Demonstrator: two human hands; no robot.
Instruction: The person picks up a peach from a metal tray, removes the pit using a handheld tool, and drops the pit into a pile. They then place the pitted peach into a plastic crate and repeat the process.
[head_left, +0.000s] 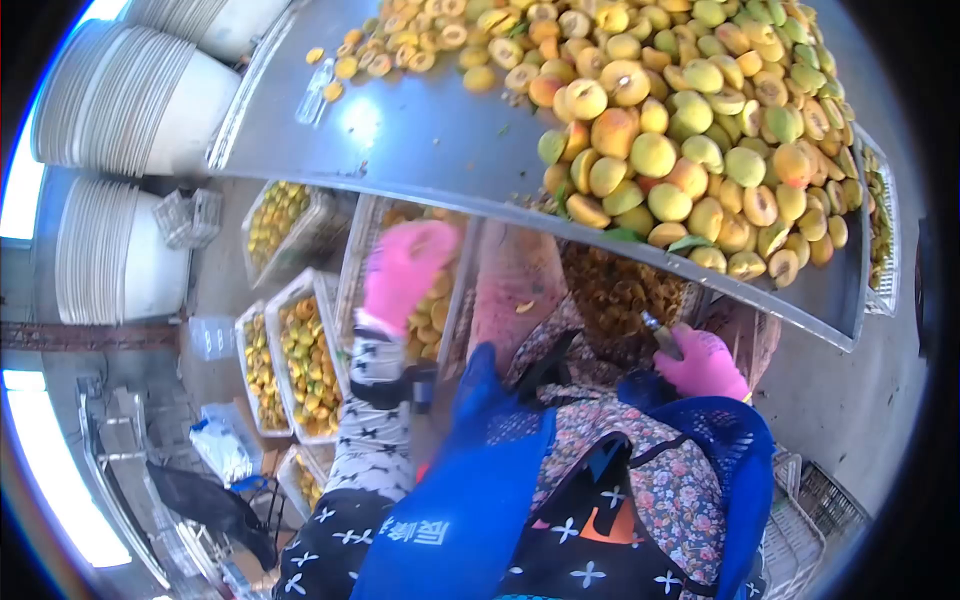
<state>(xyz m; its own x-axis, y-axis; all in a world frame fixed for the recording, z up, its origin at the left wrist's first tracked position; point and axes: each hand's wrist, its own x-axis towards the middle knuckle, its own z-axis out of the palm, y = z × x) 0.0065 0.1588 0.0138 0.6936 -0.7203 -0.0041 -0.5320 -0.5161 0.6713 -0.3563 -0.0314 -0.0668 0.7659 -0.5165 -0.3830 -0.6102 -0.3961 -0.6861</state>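
Note:
My left hand (408,272), in a pink glove, is over a crate of yellow peach halves (430,318) below the table edge. Its fingers curl inward, slightly blurred, and I cannot tell what is in them. In a pink glove too, my right hand (703,364) is closed around the handle of a small tool (656,332) with a metal end. That tool points up and left, beside a container of brown pits and scraps (625,300) in front of my lap. Heaped on the metal table (420,135) are many peaches (690,150), whole and halved.
Crates of peaches (308,350) stand on the floor at the left, near stacked white tubs (120,100). A clear plastic bottle (315,92) lies on the table. Another white crate (882,220) is beyond its right end. Empty crates (800,530) sit at the lower right.

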